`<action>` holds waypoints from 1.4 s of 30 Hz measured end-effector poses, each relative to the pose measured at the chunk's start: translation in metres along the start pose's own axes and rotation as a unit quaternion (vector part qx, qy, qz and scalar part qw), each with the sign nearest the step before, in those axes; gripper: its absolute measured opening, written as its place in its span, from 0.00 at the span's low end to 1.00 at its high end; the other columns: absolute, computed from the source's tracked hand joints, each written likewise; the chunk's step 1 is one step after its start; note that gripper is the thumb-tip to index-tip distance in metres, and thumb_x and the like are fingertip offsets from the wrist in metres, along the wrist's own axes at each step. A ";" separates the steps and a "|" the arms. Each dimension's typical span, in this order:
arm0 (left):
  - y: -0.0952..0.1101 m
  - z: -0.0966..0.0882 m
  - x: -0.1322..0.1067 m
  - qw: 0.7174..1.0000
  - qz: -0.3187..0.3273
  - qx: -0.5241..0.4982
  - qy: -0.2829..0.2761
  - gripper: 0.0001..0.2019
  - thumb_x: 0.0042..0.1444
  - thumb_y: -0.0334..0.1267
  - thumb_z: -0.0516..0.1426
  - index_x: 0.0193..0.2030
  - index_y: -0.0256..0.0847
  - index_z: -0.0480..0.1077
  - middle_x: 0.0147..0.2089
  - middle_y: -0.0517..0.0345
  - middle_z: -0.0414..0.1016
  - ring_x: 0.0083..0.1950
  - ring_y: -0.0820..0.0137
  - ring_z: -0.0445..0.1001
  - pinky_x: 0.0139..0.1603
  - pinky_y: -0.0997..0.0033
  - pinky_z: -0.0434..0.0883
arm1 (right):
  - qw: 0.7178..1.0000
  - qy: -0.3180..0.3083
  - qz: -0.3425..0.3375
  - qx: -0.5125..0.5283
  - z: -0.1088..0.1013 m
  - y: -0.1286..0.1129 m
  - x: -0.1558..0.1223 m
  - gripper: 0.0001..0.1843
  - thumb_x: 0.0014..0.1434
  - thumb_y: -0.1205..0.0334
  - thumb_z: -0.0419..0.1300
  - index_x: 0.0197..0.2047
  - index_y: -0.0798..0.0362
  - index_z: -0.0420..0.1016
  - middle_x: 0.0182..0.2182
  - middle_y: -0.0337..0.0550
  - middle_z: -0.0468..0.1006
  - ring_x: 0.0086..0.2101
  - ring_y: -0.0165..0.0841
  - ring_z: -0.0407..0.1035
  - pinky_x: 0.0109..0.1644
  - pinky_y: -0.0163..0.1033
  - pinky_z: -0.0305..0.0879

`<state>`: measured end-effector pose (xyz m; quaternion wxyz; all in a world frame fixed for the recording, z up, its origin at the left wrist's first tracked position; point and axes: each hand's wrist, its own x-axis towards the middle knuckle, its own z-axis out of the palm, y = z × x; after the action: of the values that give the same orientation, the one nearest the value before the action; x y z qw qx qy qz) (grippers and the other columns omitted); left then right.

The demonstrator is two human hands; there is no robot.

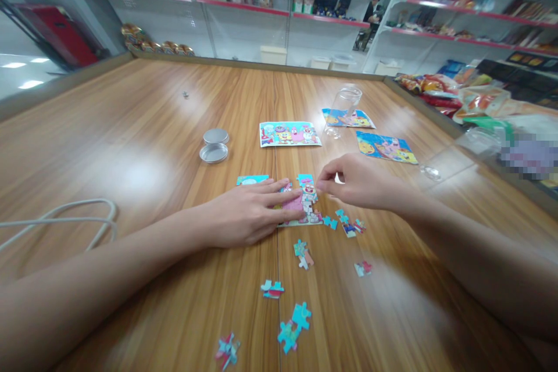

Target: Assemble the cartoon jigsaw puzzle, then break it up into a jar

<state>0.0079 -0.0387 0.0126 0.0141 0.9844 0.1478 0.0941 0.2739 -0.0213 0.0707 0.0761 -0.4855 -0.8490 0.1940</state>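
Laid spread left hand (248, 212) over part-built SpongeBob jigsaw (308, 192) on table (174, 314); pinched right hand (355, 181) beside it, couldn't tell if fully closed or holding anything. Looked light, stiff, splittable: best held by edges.

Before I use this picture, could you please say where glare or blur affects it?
In the head view, pale glare whitens the wooden table at left; in the same view, the right-hand shelves look slanted and blurred, and the puzzle pieces show softened detail.
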 end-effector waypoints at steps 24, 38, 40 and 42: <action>-0.001 0.003 -0.001 1.000 0.006 0.012 0.015 0.27 0.68 0.33 0.51 0.72 0.45 0.56 0.75 0.47 0.55 0.74 0.48 0.58 0.71 0.47 0.63 | 0.996 -0.074 0.016 0.039 0.023 -0.007 -0.004 0.06 0.53 0.62 0.65 0.35 0.53 0.82 0.24 0.37 0.78 0.24 0.28 0.69 0.26 0.34 0.53; -0.003 0.004 -0.003 0.999 0.001 -0.014 0.030 0.25 0.67 0.33 0.53 0.70 0.45 0.61 0.70 0.45 0.64 0.73 0.48 0.60 0.69 0.44 0.66 | 0.990 -0.007 -0.087 0.109 0.016 -0.010 -0.001 0.07 0.56 0.62 0.64 0.36 0.55 0.80 0.28 0.39 0.80 0.28 0.27 0.69 0.32 0.33 0.58; -0.003 0.004 -0.003 1.000 0.003 -0.010 0.027 0.24 0.67 0.33 0.52 0.69 0.44 0.61 0.69 0.43 0.64 0.72 0.47 0.60 0.68 0.44 0.66 | 0.987 -0.011 -0.115 0.112 0.010 -0.008 -0.001 0.08 0.57 0.62 0.63 0.39 0.55 0.81 0.30 0.39 0.80 0.29 0.27 0.70 0.32 0.33 0.59; -0.003 0.004 -0.003 1.000 0.007 -0.007 0.024 0.25 0.67 0.34 0.52 0.70 0.44 0.61 0.71 0.44 0.62 0.73 0.47 0.59 0.69 0.45 0.66 | 0.985 -0.037 -0.136 0.095 0.006 -0.007 0.000 0.08 0.58 0.66 0.60 0.39 0.55 0.81 0.30 0.39 0.80 0.29 0.28 0.70 0.33 0.32 0.59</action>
<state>0.0050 -0.0369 0.0080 0.0164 0.9828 0.1408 0.1187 0.2668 -0.0261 0.0677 0.1161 -0.3483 -0.8872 0.2794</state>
